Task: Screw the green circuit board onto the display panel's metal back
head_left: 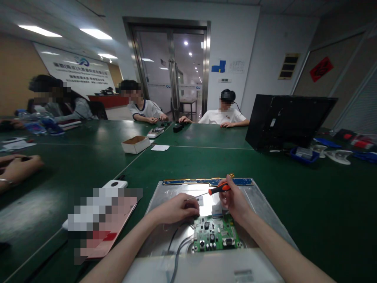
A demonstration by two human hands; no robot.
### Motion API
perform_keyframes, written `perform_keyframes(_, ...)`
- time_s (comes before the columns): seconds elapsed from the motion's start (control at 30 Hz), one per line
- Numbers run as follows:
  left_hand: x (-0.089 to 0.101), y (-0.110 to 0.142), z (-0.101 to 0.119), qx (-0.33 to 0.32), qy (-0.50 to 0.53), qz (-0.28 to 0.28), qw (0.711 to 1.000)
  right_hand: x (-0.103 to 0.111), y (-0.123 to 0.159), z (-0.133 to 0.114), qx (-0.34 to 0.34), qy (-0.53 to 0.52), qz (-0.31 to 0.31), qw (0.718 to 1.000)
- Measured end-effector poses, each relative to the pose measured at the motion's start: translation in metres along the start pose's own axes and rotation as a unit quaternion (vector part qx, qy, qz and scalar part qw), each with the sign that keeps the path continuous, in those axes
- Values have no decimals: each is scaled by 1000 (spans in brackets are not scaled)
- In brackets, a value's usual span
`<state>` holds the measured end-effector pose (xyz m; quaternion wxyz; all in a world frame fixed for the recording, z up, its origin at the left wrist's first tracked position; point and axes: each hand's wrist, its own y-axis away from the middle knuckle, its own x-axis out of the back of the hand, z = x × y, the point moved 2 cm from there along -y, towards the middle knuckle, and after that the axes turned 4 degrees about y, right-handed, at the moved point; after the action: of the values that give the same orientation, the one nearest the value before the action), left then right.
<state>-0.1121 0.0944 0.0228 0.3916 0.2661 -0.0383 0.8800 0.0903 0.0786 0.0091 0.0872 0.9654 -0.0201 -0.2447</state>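
Observation:
My right hand (235, 200) is closed round the orange and black handle of a screwdriver (219, 188). Its thin shaft points left, and the tip reaches my left hand (182, 208). The left fingers are curled together at the upper left corner of a green circuit board (213, 234); whatever they hold is hidden. Beneath both hands lies a flat metal-backed display panel (259, 212), with the green board mounted on it. Along the panel's far edge runs a narrow blue circuit strip (188, 182). Grey cables (177, 251) leave the board's left side.
A white power strip (114, 184) and a pink item, partly blurred, lie left of the panel. Further off stand a small open box (136, 144) and a black monitor casing (288, 122), with a blue tray (304, 154) beside it. Several people sit round the green table (206, 161).

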Motion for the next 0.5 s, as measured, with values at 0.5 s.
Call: perform_keyframes(0.5, 3, -1, -2, 12, -2, -32, 999, 2, -1, -2, 10, -10, 2, 1000)
